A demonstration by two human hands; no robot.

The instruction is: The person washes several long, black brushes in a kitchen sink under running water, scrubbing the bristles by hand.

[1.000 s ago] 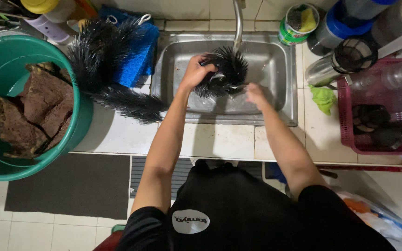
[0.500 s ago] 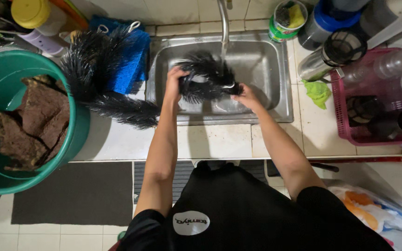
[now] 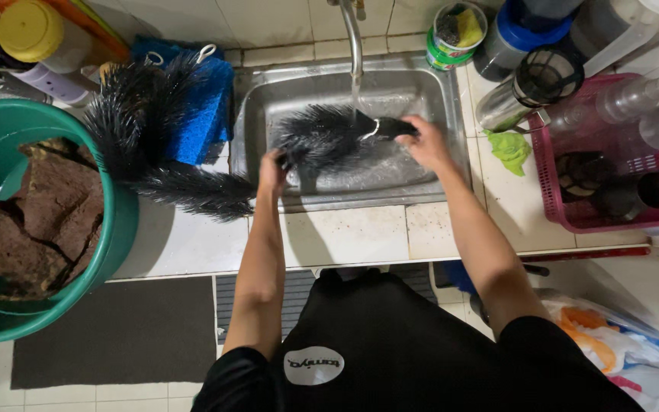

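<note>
A long black bristle brush (image 3: 326, 137) is stretched sideways over the steel sink (image 3: 261, 99) under water running from the tap (image 3: 352, 34). My left hand (image 3: 272, 172) grips its left end near the sink's front edge. My right hand (image 3: 425, 141) grips its right end, where a white loop hangs. More black bristle brushes (image 3: 143, 133) lie on the counter left of the sink, partly over a blue sponge pad (image 3: 207, 114).
A green tub (image 3: 108, 229) with brown filter mats stands at the left. A pink basket (image 3: 573, 214) of bottles sits at the right, with a green cloth (image 3: 509, 149) beside it. Jars and containers line the back wall. A dark mat (image 3: 116, 332) covers the floor.
The brush was bunched between my hands; now it is pulled out lengthwise under the tap, my right hand moved right and my left hand moved left and nearer.
</note>
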